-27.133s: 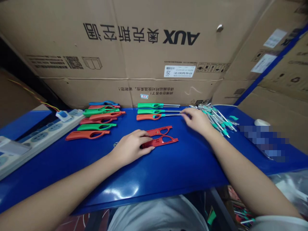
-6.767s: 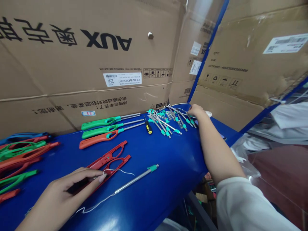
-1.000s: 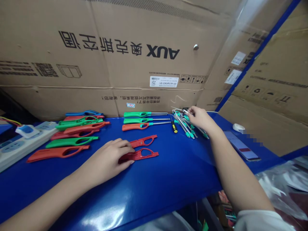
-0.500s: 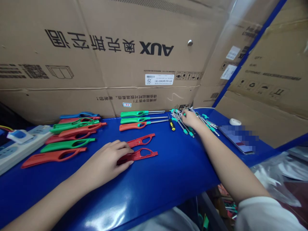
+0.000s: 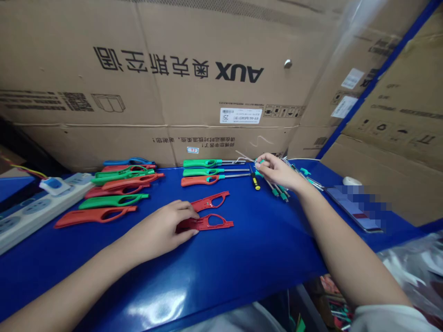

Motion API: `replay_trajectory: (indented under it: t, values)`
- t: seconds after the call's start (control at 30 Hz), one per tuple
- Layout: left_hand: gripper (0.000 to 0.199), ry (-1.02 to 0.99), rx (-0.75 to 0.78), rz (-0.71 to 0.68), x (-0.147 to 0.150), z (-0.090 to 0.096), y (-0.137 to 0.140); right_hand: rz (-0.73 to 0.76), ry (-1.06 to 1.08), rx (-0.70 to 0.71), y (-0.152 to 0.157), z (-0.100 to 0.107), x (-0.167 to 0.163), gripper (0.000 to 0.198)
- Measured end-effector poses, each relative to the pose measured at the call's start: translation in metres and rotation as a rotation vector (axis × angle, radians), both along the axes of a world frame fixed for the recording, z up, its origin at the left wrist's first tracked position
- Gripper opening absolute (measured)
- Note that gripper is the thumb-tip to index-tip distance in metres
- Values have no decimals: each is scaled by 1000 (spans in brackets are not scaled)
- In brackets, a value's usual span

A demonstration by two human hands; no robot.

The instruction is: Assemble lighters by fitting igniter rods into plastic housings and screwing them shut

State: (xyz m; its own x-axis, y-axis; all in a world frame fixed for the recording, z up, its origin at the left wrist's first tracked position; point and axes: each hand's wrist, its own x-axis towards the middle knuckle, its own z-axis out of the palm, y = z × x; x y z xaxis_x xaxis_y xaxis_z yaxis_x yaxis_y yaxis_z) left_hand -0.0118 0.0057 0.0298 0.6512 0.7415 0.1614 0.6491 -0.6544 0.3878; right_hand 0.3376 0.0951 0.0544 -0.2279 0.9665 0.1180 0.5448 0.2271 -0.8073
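Observation:
On the blue tabletop, my left hand [image 5: 175, 225] is closed over the near red lighter-handle half [image 5: 216, 222], with thumb and fingers on its left part. A second red handle half [image 5: 211, 201] lies just behind, its left end hidden by the same hand. My right hand [image 5: 275, 169] pinches a thin metal lighter tube with a pale wire [image 5: 245, 156], which sticks out to the left of the fingertips. Beneath that hand spreads a pile of metal tubes with teal ends [image 5: 278, 190], partly covered by it.
Three lighters with tubes [image 5: 202, 173] lie at the back, beside a yellow-black screwdriver [image 5: 255, 181]. Several coloured handles [image 5: 114, 200] are lined up at left, near a white power strip [image 5: 44, 207]. A phone [image 5: 353, 210] lies at right. Cardboard [image 5: 194, 101] walls the back.
My right hand has lifted a little from the pile, bringing out a thin tube with wire. My left hand stays on the red handle half. The view has shifted slightly left.

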Motion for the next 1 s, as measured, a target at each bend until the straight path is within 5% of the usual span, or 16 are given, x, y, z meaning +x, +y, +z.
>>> replay_trajectory:
  t: [0.1, 0.27, 0.37, 0.5, 0.73, 1.0]
  values:
    - [21, 22, -65, 25, -5, 5, 1, 205, 83, -115, -19, 6, -16, 37]
    - [25, 29, -81, 62, -10, 9, 5, 363, 70, -100, -39, 10, -38, 29]
    - [53, -227, -35, 274, -5, 6, 5, 417, 89, -99, -47, 6, -49, 26]
    - [63, -503, -194, 234, 8, 1, -3, 443, 95, -104, -53, -2, -61, 25]
    - [46, -596, -151, 236, 16, 4, -15, 466, -70, 6, -53, -9, -65, 28]
    - [17, -446, 9, 223, 10, 17, -10, 786, -209, -99, -54, -7, -63, 33]
